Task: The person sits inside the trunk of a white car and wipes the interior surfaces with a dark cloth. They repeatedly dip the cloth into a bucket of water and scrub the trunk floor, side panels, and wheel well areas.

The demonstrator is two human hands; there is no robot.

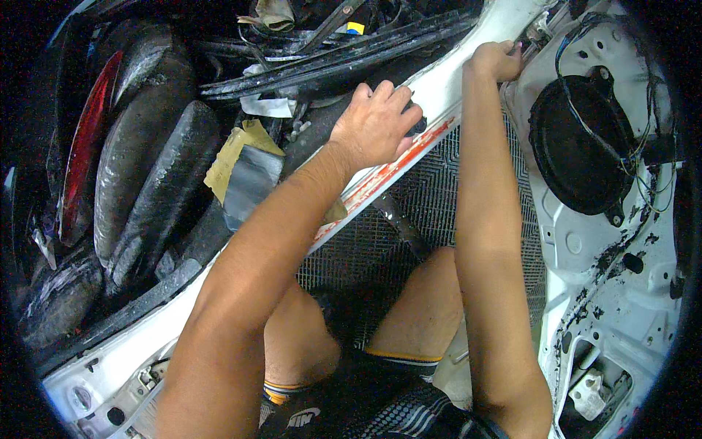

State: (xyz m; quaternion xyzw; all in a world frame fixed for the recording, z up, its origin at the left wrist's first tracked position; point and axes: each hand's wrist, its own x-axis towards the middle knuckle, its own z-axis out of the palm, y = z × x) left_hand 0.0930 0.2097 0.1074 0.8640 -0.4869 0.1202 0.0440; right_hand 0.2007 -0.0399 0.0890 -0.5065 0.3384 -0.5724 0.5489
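My left hand (375,123) is curled over a small dark object (415,118), mostly hidden under the fingers, against the white car door sill (439,90). Red and bare worn streaks (406,156) run along the sill's outer edge beneath that hand. Farther up, my right hand (493,60) reaches the far end of the sill, beside the door hinge area (537,33). Its fingers bend away from view, so whether they grip anything is hidden. To the right stands the bare inner door panel (576,241), its trim off.
Inside the car lie a grey sheet (253,178) with yellow paper (222,170), black rubber seal strips (340,55), dusty dark trim parts (145,126) and a red lens-like piece (90,142). Loose wires (589,131) cross a black round speaker (581,145). Ribbed matting (439,192) covers the floor.
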